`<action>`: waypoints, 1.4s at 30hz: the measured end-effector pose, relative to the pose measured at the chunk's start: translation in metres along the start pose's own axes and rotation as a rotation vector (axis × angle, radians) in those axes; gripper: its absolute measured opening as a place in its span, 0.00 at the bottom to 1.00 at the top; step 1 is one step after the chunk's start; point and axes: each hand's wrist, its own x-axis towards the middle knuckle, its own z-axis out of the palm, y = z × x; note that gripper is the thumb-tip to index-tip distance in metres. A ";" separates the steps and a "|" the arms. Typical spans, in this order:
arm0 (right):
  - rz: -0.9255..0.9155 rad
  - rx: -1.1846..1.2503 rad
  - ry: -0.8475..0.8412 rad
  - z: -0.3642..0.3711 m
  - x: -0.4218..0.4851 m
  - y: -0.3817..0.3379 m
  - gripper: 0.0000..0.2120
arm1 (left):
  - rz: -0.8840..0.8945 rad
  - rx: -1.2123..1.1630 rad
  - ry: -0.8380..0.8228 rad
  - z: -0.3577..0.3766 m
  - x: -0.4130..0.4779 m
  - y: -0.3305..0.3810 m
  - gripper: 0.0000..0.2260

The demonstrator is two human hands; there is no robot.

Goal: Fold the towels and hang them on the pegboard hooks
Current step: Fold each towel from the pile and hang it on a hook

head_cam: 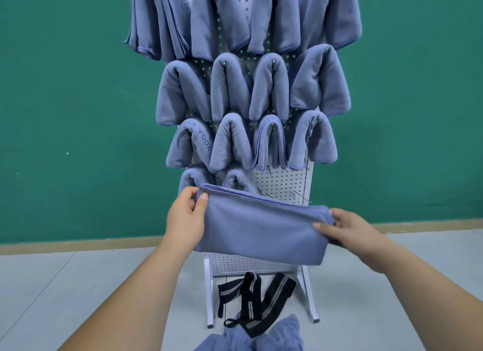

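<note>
A folded blue towel (261, 228) hung stretched between both hands in front of the lower part of the white pegboard (283, 184); the left hand (187, 214) pinched its upper left corner, thumb in front and fingers curled behind; the right hand (347, 228) gripped its right end, thumb on the front face; above it, rows of blue towels (251, 89) draped over the pegboard's hooks; bare hooks (300, 194) showed just right of the lowest row; black striped straps (254, 298) and more blue cloth (261, 337) lay on the floor at the pegboard's foot.
</note>
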 end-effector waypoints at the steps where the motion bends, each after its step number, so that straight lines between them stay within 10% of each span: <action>1: -0.007 0.129 0.036 -0.001 -0.002 -0.008 0.14 | -0.007 -0.027 0.020 0.001 0.001 0.001 0.06; 13: 0.142 0.171 0.285 0.000 0.008 0.003 0.31 | -0.486 -0.024 -0.184 0.018 -0.001 -0.027 0.33; 21: -0.064 0.104 0.331 0.002 0.011 -0.005 0.07 | -0.246 -0.064 -0.161 0.014 0.000 -0.017 0.16; 32: -0.142 -0.632 0.254 -0.004 0.005 0.002 0.12 | -0.019 0.476 -0.350 0.014 -0.002 -0.018 0.02; 37: -0.123 -0.201 0.230 -0.008 0.006 0.000 0.03 | -0.140 0.211 -0.304 0.013 -0.001 -0.014 0.06; 42: -0.042 0.048 0.137 -0.009 0.001 -0.005 0.17 | -0.256 0.000 -0.238 0.012 -0.001 -0.019 0.09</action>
